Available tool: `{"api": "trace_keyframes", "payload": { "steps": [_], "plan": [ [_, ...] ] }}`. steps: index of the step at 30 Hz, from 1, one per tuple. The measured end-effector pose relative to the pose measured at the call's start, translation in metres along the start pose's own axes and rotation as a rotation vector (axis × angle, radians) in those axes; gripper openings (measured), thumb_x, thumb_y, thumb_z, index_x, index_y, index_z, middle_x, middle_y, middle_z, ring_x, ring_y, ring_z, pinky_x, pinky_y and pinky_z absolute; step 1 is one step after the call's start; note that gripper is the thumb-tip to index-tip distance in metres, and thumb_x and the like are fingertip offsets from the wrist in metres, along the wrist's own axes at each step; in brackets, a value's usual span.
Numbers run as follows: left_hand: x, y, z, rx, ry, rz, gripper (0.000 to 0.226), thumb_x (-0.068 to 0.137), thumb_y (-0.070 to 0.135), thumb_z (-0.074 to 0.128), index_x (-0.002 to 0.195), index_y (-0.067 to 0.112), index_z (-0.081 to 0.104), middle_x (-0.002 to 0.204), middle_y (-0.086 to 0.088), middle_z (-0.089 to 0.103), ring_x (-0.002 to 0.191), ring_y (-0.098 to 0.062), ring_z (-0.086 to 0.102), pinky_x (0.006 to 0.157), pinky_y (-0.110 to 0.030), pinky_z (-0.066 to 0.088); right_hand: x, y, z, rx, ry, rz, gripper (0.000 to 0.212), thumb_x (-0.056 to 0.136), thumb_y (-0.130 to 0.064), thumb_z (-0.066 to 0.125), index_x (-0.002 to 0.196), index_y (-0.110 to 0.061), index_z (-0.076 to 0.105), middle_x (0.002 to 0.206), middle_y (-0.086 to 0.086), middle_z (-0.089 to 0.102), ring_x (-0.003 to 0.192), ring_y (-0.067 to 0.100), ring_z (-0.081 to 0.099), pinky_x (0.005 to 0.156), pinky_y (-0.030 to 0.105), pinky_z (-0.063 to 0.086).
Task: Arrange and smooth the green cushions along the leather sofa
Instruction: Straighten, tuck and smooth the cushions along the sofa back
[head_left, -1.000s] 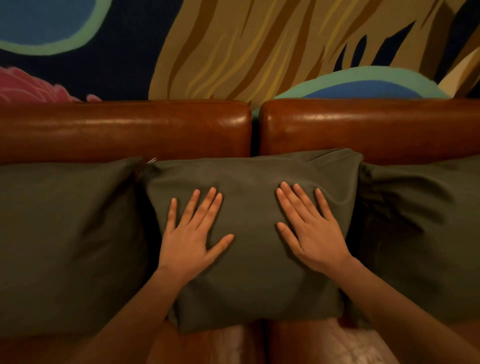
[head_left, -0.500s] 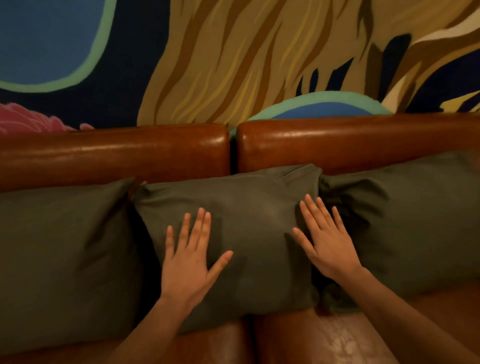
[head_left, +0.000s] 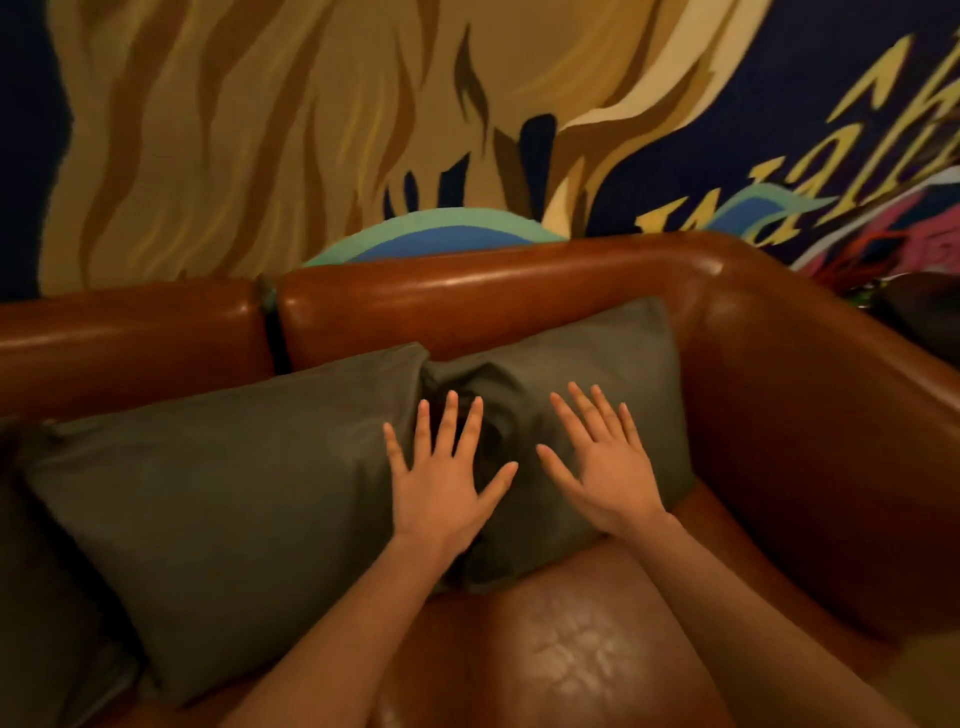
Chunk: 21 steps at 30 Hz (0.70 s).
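Brown leather sofa (head_left: 810, 447), backrest running from 9 o'clock to 1 o'clock, armrest down the 3 o'clock side, cracked seat at 6 o'clock. Three green cushions propped along the backrest. Right cushion (head_left: 608, 358) wedged in the corner where back meets arm, at about 1 o'clock from frame centre; its left side is bunched into deep folds. Middle cushion (head_left: 223, 493) lies at 9 o'clock of it, broad and fairly smooth, its right edge touching the crumpled one. Only a dark sliver of a third cushion (head_left: 31, 597) shows at the 8 o'clock edge. Left hand (head_left: 447, 483) flat, palm down, over the seam between middle and right cushions; fingers (head_left: 448, 421) straight and spread wide, tips pointing to 12 o'clock over the dark folds, thumb out toward 3 o'clock. Right hand (head_left: 608, 467) flat on the right cushion's lower half, fingers splayed wide, pointing to about 11 o'clock, nothing gripped. Most of the right cushion's face lies beyond the fingertips, toward 12 o'clock. Painted mural (head_left: 311, 130) on the wall behind: tan streaks, blue and teal shape, yellow lettering at 2 o'clock.
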<state>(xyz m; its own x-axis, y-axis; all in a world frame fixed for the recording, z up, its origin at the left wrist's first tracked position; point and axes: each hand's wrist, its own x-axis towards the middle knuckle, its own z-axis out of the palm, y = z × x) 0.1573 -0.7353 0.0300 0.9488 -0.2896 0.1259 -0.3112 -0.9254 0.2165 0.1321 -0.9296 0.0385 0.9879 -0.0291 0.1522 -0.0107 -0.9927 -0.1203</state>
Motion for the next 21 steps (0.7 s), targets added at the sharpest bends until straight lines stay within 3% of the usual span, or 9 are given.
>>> {"api": "trace_keyframes", "payload": {
  "steps": [6, 10, 12, 17, 21],
  "plan": [
    [0.031, 0.082, 0.026, 0.026, 0.026, -0.056, 0.070, 0.092, 0.064, 0.017, 0.149, 0.033, -0.007, 0.160, 0.004, -0.004, 0.146, -0.024, -0.010, 0.113, -0.055, -0.008, 0.027, 0.091, -0.007, -0.030, -0.066, -0.016, 0.066, 0.095, -0.060, 0.026, 0.152, -0.035, 0.005, 0.162, -0.004, 0.001, 0.148, 0.016, -0.009, 0.120, 0.041, -0.006],
    [0.060, 0.144, 0.054, 0.033, 0.036, -0.096, 0.059, 0.092, 0.038, 0.023, 0.140, 0.011, 0.044, 0.148, -0.006, 0.039, 0.138, -0.025, 0.036, 0.108, -0.052, 0.032, 0.068, 0.134, 0.011, -0.024, -0.080, -0.184, 0.066, 0.097, -0.055, 0.027, 0.153, -0.025, 0.007, 0.162, -0.002, -0.001, 0.148, 0.015, -0.009, 0.117, 0.033, -0.010],
    [0.077, 0.157, 0.073, 0.077, 0.046, -0.094, 0.058, 0.090, 0.035, 0.026, 0.133, 0.007, 0.052, 0.143, -0.008, 0.047, 0.132, -0.024, 0.045, 0.103, -0.051, 0.038, 0.087, 0.147, 0.024, 0.001, -0.101, -0.315, 0.066, 0.098, -0.052, 0.026, 0.153, -0.022, 0.005, 0.161, -0.003, -0.004, 0.147, 0.013, -0.010, 0.116, 0.027, -0.012],
    [0.106, 0.140, 0.113, 0.169, 0.164, -0.109, 0.062, 0.092, 0.043, 0.028, 0.143, 0.008, 0.035, 0.151, -0.010, 0.033, 0.139, -0.027, 0.032, 0.114, -0.049, 0.017, 0.113, 0.158, 0.059, 0.080, -0.073, -0.423, 0.067, 0.098, -0.055, 0.019, 0.151, -0.021, -0.004, 0.157, -0.005, -0.011, 0.145, 0.009, -0.015, 0.119, 0.028, -0.010],
    [0.113, 0.130, 0.130, 0.175, 0.236, -0.127, 0.065, 0.092, 0.045, 0.030, 0.148, 0.012, 0.023, 0.155, -0.013, 0.018, 0.144, -0.027, 0.013, 0.117, -0.046, 0.005, 0.115, 0.153, 0.082, 0.051, 0.075, -0.388, 0.068, 0.097, -0.052, 0.024, 0.151, -0.014, 0.015, 0.158, 0.004, 0.011, 0.147, 0.019, 0.008, 0.119, 0.037, 0.004]
  ]
}}
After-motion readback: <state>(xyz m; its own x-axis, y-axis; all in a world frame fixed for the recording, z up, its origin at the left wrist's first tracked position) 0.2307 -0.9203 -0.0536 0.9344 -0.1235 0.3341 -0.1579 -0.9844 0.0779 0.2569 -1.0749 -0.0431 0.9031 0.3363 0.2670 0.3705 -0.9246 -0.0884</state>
